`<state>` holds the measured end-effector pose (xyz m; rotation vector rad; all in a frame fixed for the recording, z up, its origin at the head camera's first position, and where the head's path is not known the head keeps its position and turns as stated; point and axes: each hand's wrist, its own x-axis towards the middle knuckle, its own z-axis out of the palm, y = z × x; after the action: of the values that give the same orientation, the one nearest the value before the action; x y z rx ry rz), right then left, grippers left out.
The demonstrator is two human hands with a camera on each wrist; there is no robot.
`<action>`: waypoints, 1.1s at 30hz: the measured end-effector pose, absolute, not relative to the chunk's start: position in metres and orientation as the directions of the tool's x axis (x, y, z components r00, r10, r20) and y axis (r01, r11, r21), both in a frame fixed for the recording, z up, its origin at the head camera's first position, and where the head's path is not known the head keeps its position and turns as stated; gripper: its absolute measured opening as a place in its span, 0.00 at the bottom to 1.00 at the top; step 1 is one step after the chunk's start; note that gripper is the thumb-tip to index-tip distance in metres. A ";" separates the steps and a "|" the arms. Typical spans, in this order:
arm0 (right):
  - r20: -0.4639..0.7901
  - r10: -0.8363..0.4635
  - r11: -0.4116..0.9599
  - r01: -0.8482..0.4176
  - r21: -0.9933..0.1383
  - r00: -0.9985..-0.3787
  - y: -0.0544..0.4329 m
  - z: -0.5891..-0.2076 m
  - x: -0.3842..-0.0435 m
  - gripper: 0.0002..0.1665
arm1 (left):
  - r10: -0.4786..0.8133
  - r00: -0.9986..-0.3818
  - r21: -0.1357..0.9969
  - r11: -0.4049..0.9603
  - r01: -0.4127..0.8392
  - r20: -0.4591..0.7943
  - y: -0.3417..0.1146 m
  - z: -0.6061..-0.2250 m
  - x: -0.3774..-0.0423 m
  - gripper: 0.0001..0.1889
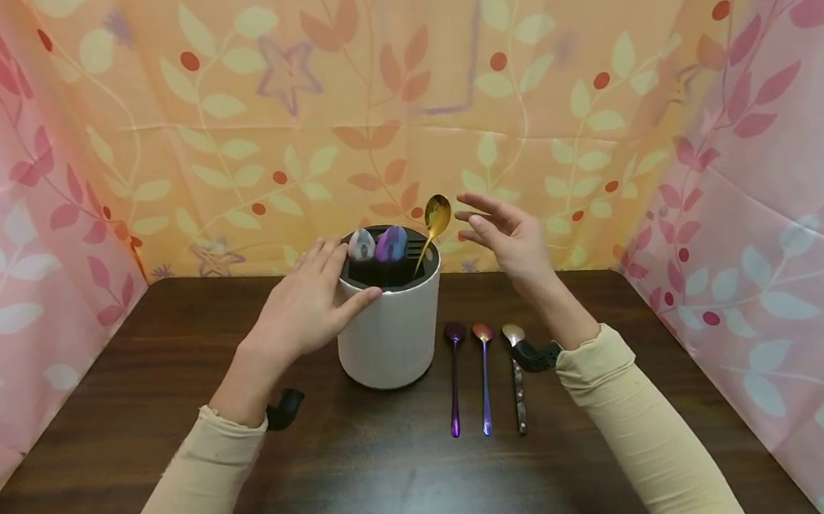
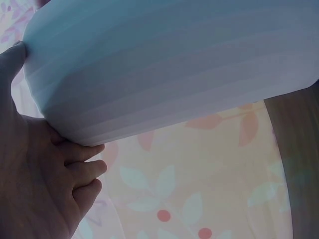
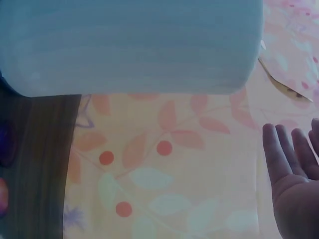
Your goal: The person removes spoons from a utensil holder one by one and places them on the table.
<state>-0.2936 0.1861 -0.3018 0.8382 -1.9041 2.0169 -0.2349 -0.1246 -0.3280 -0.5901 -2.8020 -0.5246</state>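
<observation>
A white round utensil holder [image 1: 391, 343] with a black slotted insert stands upright on the table. My left hand [image 1: 299, 302] rests against its left rim, thumb along the front and fingers towards the back; the left wrist view shows this hand [image 2: 40, 174] touching the holder's wall [image 2: 164, 74]. A gold spoon [image 1: 438, 216] leans to the right in the insert, bowl up. Just right of that spoon is my right hand [image 1: 516, 246], apart from it and holding nothing; its fingers [image 3: 281, 154] are extended in the right wrist view.
Right of the holder, a purple spoon [image 1: 455, 378], a rainbow-coloured spoon [image 1: 484, 375] and a spoon with a dark patterned handle [image 1: 520, 396] lie side by side. Two utensils, one with a grey-white end [image 1: 361, 245] and one purple-blue [image 1: 391, 244], stand in the holder. Patterned cloth [image 1: 379, 84] hangs behind.
</observation>
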 end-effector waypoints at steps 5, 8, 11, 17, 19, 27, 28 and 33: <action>0.530 -0.254 -0.138 -0.513 -0.848 -0.809 0.175 -0.300 -0.298 0.26 | 0.348 -0.891 0.290 0.855 0.429 0.292 -0.124 -0.328 -0.235 0.54; 0.517 -0.276 -0.161 -0.491 -0.856 -0.810 0.169 -0.299 -0.300 0.26 | 0.347 -0.891 0.287 0.857 0.428 0.292 -0.123 -0.328 -0.236 0.55; 0.503 -0.295 -0.180 -0.470 -0.864 -0.813 0.165 -0.299 -0.301 0.27 | 0.346 -0.891 0.283 0.859 0.428 0.295 -0.123 -0.328 -0.236 0.54; 0.473 -0.323 -0.212 -0.424 -0.880 -0.820 0.161 -0.298 -0.302 0.28 | 0.351 -0.887 0.280 0.856 0.434 0.301 -0.122 -0.328 -0.236 0.54; 0.465 -0.333 -0.217 -0.413 -0.885 -0.821 0.161 -0.297 -0.303 0.28 | 0.352 -0.886 0.275 0.858 0.435 0.302 -0.121 -0.327 -0.237 0.54; 0.477 -0.342 -0.225 -0.422 -0.878 -0.809 0.162 -0.294 -0.303 0.29 | 0.353 -0.884 0.273 0.857 0.437 0.307 -0.121 -0.326 -0.238 0.53; 0.478 -0.335 -0.222 -0.425 -0.878 -0.812 0.162 -0.294 -0.302 0.29 | 0.353 -0.883 0.273 0.857 0.438 0.308 -0.122 -0.327 -0.238 0.53; 0.476 -0.291 -0.210 -0.430 -0.878 -0.830 0.163 -0.291 -0.299 0.25 | 0.354 -0.882 0.274 0.856 0.439 0.310 -0.122 -0.327 -0.237 0.53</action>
<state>-0.2988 0.1633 -0.2915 0.8775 -1.9105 2.2034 -0.2368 -0.1221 -0.3273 -0.6049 -2.7828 -0.4964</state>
